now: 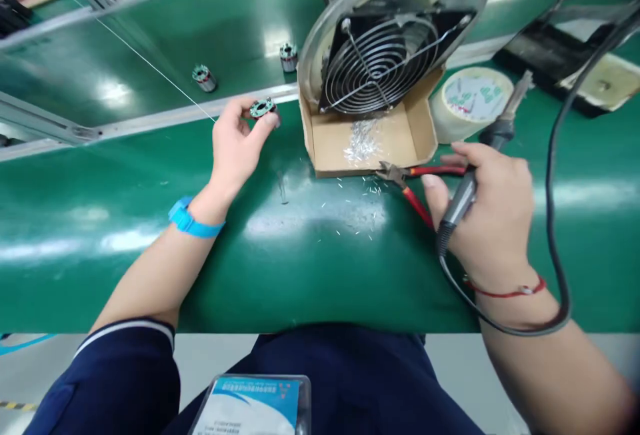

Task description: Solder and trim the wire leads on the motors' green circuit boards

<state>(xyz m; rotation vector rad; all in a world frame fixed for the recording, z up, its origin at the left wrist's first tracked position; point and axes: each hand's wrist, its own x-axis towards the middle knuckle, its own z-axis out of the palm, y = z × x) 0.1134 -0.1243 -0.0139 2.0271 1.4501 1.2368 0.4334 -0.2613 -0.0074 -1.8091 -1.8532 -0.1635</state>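
My left hand (239, 143) is closed on a small motor stator (264, 109) topped by a ring-shaped green circuit board, pinched between thumb and fingers. In my right hand (493, 211) is a soldering iron (465, 195), its tip pointing up and away and its cable trailing back over the wrist. A pair of red-handled cutting pliers (395, 173) lies beside that hand, jaws at the box's front edge. The handle ends pass close to the thumb and fingers; whether the hand touches them I cannot tell.
A fan (377, 75) with a wire guard stands in a cardboard box (330, 148) holding wire clippings. More clippings dot the green bench (320, 275). Tape (453, 118) sits to the right. Two stators (204, 79) (289, 58) stand beyond the metal rail (165, 111). A black stand (540, 55) is at far right.
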